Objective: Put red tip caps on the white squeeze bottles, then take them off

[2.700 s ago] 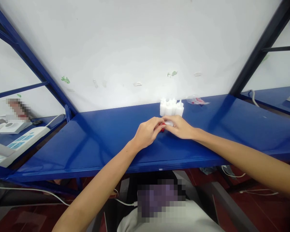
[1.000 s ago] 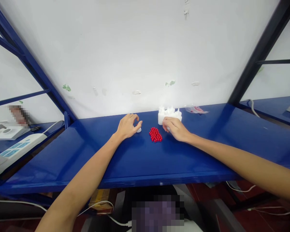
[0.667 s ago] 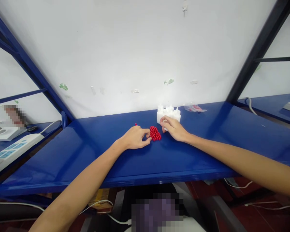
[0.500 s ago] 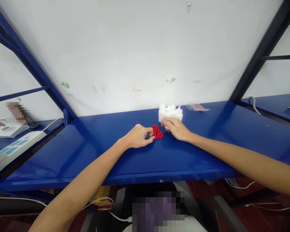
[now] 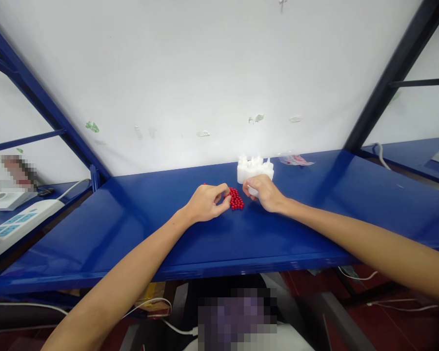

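A small heap of red beads [image 5: 235,199] lies on the blue shelf [image 5: 131,219]. My left hand [image 5: 206,202] rests at the heap's left edge, its thumb and fingers pinched together on the beads. My right hand [image 5: 263,191] sits just right of the heap, curled round a small white bottle [image 5: 252,190] lying on the shelf. Behind it stands a cluster of white bottles [image 5: 255,168] with pointed tips.
A clear plastic bag with red bits [image 5: 294,159] lies by the white wall. White devices with blue buttons [image 5: 10,226] sit on the left shelf. A black post [image 5: 384,78] rises at right. Cables [image 5: 354,275] hang under the shelf.
The red beads, hidden between both hands at first, now lie in a heap. My left hand went out to the left, then came back to the heap and pinched at it. My right hand stayed by the bottles.
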`<action>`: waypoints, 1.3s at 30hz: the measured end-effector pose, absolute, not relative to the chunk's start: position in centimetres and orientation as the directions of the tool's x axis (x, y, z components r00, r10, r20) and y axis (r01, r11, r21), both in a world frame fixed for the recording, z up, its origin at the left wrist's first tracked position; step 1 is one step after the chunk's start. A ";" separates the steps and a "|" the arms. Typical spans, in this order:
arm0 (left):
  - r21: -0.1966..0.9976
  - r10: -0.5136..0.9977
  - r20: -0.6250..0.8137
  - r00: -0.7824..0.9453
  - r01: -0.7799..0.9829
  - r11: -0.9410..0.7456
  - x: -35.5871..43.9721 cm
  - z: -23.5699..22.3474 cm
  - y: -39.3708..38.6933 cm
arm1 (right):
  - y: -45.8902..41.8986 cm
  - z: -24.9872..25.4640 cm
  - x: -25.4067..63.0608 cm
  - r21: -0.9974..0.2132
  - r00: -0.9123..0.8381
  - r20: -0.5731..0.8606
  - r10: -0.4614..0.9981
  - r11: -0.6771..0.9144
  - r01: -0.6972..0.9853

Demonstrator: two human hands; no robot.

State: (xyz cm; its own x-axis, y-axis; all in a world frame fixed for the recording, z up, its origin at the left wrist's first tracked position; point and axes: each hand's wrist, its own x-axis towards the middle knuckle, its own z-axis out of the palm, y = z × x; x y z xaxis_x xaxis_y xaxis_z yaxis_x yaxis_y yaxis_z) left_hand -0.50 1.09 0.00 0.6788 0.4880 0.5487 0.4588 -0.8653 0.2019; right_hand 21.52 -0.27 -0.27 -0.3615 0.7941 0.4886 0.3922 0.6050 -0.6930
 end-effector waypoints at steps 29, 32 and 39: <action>0.593 0.552 0.679 0.485 0.082 -0.801 2.6 -0.7 -1.0 | -1.9 0.2 20.3 -0.818 -0.536 0.451 0.714 0.571 0.072; 0.680 0.607 0.615 0.503 0.052 -0.732 2.7 -0.6 -1.1 | -2.1 0.5 20.2 -0.770 -0.509 0.502 0.700 0.629 0.105; 0.748 0.646 0.528 0.551 0.059 -0.661 2.6 -0.1 -1.0 | -2.7 0.7 20.0 -0.705 -0.458 0.499 0.735 0.652 0.278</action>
State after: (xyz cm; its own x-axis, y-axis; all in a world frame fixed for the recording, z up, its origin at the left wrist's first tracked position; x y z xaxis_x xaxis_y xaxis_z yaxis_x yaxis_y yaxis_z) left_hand 2.58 -1.00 -0.12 0.5512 0.6461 0.5279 0.0589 -0.6613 0.7478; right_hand 20.04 -2.67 0.69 -0.4581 0.7353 0.4994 0.2777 0.6521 -0.7054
